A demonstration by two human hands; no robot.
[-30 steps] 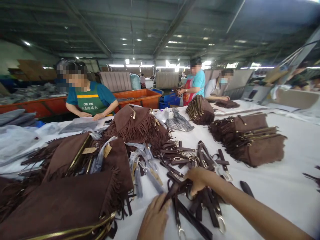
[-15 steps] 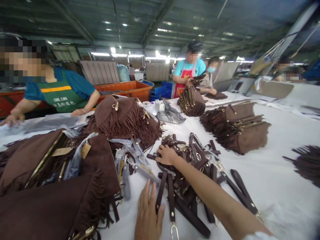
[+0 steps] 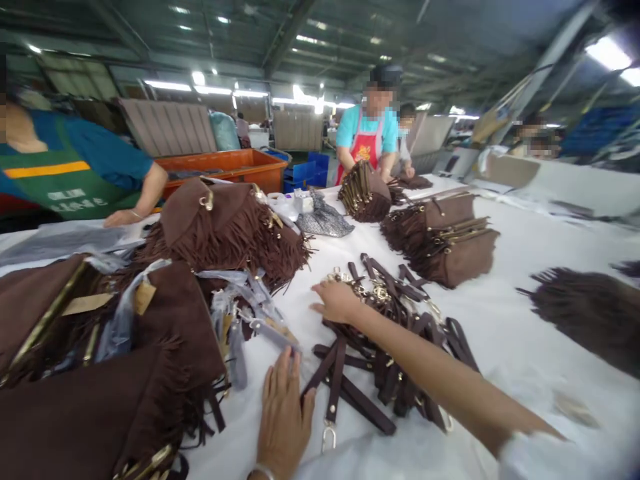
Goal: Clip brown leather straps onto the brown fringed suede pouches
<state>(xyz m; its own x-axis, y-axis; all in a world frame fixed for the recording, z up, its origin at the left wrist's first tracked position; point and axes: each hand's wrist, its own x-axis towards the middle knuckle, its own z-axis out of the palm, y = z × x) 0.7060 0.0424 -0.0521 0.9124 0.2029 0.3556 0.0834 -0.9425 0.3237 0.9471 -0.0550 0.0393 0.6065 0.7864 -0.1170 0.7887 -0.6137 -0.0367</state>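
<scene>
My right hand [image 3: 339,303] rests on the upper left side of a heap of dark brown wrist straps [image 3: 395,360] with metal clasps. Its fingers are stretched and apart, pointing left; part of them is hidden by the hand. My left hand [image 3: 283,407] lies flat on the white table, palm down with the fingers extended. Beside its thumb are the ends of several straps, one tipped with a silver clasp [image 3: 329,437]. Just beyond its fingertips lie plastic-wrapped straps [image 3: 273,330] with tags.
Brown fringed bags [image 3: 150,373] are piled at left, with another stack [image 3: 215,220] behind. More bags [image 3: 450,233] lie at right. A grey plastic bag [image 3: 327,220] sits mid-table. Co-workers stand at left [image 3: 75,167] and across the table [image 3: 370,127], before an orange bin [image 3: 225,170].
My view has turned right. My right hand has moved right across the table, and the strap heap is bunched further right. The co-worker across has lowered their hands.
</scene>
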